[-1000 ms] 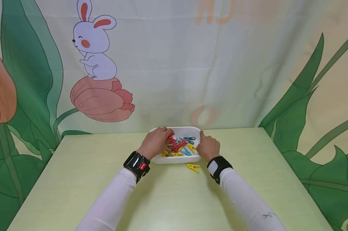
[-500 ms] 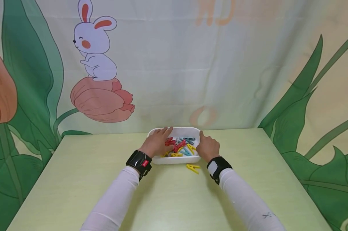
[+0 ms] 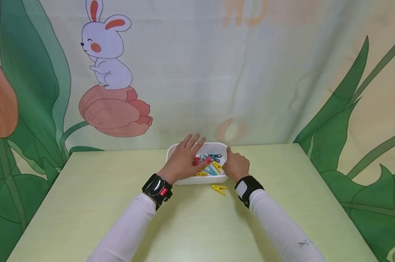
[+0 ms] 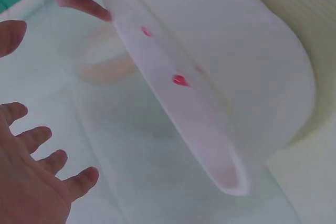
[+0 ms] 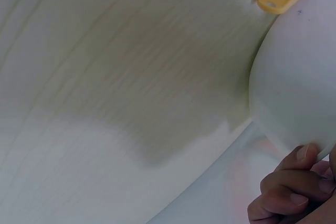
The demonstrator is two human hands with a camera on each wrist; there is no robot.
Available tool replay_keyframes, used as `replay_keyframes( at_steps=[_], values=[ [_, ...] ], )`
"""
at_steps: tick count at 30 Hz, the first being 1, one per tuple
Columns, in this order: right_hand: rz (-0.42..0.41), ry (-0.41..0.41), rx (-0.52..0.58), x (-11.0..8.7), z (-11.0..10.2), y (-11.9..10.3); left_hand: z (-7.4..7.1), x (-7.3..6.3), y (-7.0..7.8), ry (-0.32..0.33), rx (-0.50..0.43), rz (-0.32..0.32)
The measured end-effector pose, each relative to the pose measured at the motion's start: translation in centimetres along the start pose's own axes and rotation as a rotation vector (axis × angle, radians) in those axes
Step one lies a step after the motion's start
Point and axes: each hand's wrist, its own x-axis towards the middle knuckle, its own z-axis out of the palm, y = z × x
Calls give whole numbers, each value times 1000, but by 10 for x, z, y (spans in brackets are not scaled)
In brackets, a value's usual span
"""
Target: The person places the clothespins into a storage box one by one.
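A white plastic bin (image 3: 200, 180) stands at the far edge of the table. Inside lie several clothespins: red, yellow (image 3: 216, 167), light blue (image 3: 210, 170) and dark teal ones (image 3: 214, 156). My left hand (image 3: 183, 160) is over the bin's left half with its fingers spread, covering part of the pile. In the left wrist view that hand (image 4: 31, 182) shows nothing in its fingers. My right hand (image 3: 236, 165) grips the bin's right end; in the right wrist view its curled fingers (image 5: 286, 187) are at the rim. One yellow clothespin (image 3: 219, 189) lies on the table before the bin.
The pale green table (image 3: 191, 225) reaches back to a hanging cloth (image 3: 184, 72) printed with a rabbit and flowers. The cloth is close behind the bin.
My left hand has let go of a red clothespin over the bin, and its fingers have straightened and spread. It has shifted slightly right. My right hand stays at the rim.
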Motion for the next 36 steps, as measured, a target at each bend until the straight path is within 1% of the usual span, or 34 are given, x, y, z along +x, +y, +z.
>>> replay_keyframes(
  at_steps=[3,7,10,13,16,20,23,24,27,31,32,36],
  values=[
    [-4,5,1,0,-3,0,-3,-7,15,23,13,92],
    [-19,21,3,-2,-6,0,1,-21,35,-4,30,189],
    [-50,42,3,-3,-5,1,2,-35,50,-20,43,252],
    [-61,54,7,-6,-7,0,4,-48,64,-35,67,310],
    [-48,41,25,-9,-11,-3,7,-60,74,-51,92,359],
    [-35,22,18,-10,-12,-4,17,-69,81,-93,131,416],
    [-39,35,-11,-8,-7,-3,28,-72,83,-149,165,434],
    [-40,41,-21,-7,-5,-2,31,-72,84,-174,171,432],
    [-38,41,-46,-4,-1,-1,40,-74,85,-268,193,389],
    [-31,24,-62,-2,1,-2,49,-74,82,-366,200,324],
    [-29,22,-65,-1,1,-2,52,-73,80,-380,196,317],
    [-28,25,-67,-1,1,-2,62,-64,73,-396,187,293]
  ],
)
